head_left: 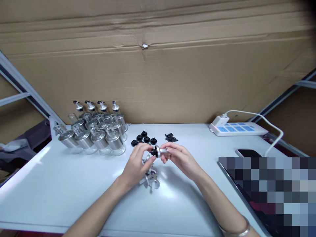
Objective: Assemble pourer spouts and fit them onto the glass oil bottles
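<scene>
Both my hands hold one pour spout (158,151) sideways above the table. My left hand (138,162) pinches its black ribbed stopper end, while my right hand (178,158) grips the silver spout tube on the other side. Below my left hand lies a small pile of loose silver spout parts (152,180), partly hidden by the fingers. Just beyond the hands sit several black round stoppers (146,139). To their right is a little heap of small black pieces (171,137).
Several glass bottles with steel bands (98,140) stand at the back left; the rear ones carry spouts. A power strip (237,129) with a white cable, a phone (248,153) and a blurred-out screen device (237,184) occupy the right. Cardboard (158,82) walls the back.
</scene>
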`<state>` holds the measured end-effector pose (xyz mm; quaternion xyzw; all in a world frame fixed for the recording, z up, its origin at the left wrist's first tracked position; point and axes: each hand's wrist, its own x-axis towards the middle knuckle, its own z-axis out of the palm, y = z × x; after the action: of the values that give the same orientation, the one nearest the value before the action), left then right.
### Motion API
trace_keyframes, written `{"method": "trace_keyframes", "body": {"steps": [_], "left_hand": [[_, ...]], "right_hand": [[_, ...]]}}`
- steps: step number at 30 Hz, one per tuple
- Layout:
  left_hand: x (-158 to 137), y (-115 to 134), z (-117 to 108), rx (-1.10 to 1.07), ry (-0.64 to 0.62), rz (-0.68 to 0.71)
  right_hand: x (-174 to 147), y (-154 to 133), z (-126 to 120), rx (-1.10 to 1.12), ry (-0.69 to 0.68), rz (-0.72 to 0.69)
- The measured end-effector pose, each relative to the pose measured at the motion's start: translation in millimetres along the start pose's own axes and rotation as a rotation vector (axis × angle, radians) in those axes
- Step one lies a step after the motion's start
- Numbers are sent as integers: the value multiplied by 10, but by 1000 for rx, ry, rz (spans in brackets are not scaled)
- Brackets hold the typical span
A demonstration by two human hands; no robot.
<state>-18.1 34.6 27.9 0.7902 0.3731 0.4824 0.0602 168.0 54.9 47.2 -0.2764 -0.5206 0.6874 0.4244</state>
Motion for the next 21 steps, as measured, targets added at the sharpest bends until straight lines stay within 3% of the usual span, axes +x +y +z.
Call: {"method": "trace_keyframes", "body": {"steps": [9, 15, 21], "left_hand": [[19, -25, -18, 176, -93, 130], [39, -38, -24, 299, -127, 251], [112, -34, -129, 466, -72, 472]], "right_hand": [[-22, -1, 20, -376, -126, 65], [-29, 36, 99, -217, -230, 203], [-30, 103, 134, -97, -321, 179]]}}
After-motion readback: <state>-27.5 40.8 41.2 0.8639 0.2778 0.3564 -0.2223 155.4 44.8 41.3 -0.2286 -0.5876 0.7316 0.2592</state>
